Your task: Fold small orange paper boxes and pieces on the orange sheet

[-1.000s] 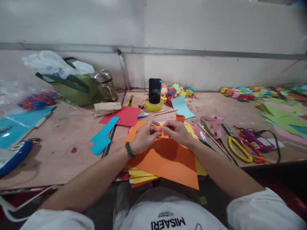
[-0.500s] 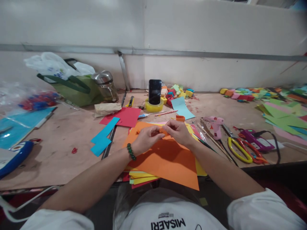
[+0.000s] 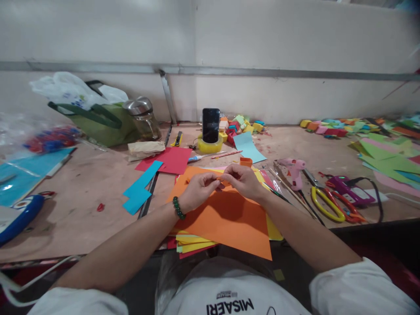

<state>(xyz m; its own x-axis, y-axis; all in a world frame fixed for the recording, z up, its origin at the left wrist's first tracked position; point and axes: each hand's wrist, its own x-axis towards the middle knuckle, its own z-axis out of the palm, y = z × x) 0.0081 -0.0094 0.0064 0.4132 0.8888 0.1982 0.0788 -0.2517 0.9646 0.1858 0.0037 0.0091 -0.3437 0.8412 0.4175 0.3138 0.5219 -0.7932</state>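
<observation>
Close together over the paper stack, my left hand [image 3: 201,189] and my right hand [image 3: 242,180] pinch a small piece of orange paper [image 3: 220,178] between their fingertips. Most of that piece is hidden by the fingers. Below them lies a large orange sheet [image 3: 229,225], topping a pile of yellow, red and green sheets [image 3: 197,245]. A small folded orange paper piece [image 3: 246,162] stands just beyond my right hand. Blue paper strips [image 3: 139,188] and a red sheet [image 3: 175,159] lie to the left.
A phone [image 3: 210,124] stands in a yellow tape roll [image 3: 210,145]. Behind it are folded paper blocks [image 3: 239,127]. At right lie a pink glue gun [image 3: 295,173], yellow-handled scissors [image 3: 324,205] and a purple device [image 3: 351,192]. A glass jar [image 3: 144,120] and green bag [image 3: 105,124] stand at left.
My fingers have shifted slightly around the small orange piece, and less of it shows between them. Both hands stay in the same place; the view has moved very slightly.
</observation>
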